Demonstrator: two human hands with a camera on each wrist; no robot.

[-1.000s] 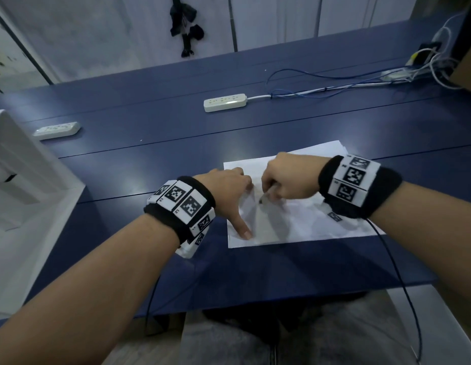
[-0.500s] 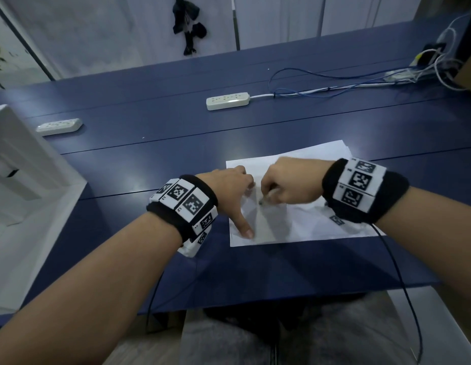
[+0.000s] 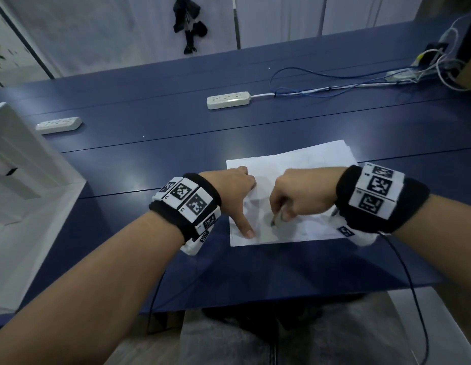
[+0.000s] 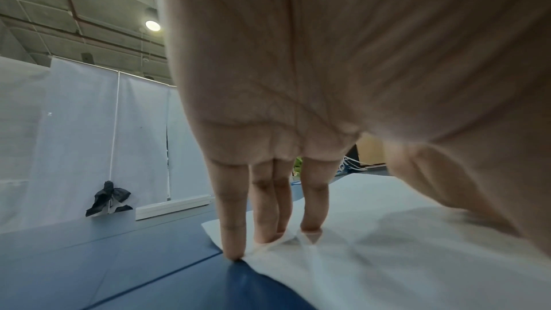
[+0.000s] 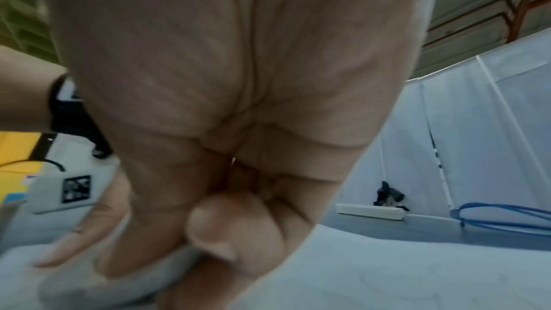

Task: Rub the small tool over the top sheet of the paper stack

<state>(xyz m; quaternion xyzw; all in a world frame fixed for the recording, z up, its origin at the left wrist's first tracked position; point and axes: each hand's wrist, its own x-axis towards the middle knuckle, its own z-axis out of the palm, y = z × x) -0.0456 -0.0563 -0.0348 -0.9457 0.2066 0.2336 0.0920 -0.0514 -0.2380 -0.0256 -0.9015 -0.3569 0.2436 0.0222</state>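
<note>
A white sheet of paper [image 3: 302, 164] lies on the blue table [image 3: 150, 154]. My left hand [image 3: 237, 191] rests on the sheet's left part. Its straight fingers [image 4: 232, 220] press down at the far left edge of the paper [image 4: 387, 256], and the thumb reaches toward me across the sheet. Just to the right, my right hand [image 3: 300, 196] is curled round a pen [image 3: 276, 219] whose tip touches the paper. In the right wrist view the curled fingers [image 5: 223, 220] hide the pen above the paper [image 5: 387, 268].
Two white power strips [image 3: 228, 100] [image 3: 58, 125] lie further back on the table. A white open box [image 3: 24, 167] stands at the left. Blue and white cables [image 3: 334, 83] run to the far right corner. A black cloth [image 3: 188, 25] hangs on the back wall.
My right hand and the pen tip have shifted a little toward me across the paper. The left hand stays pressed in the same spot.
</note>
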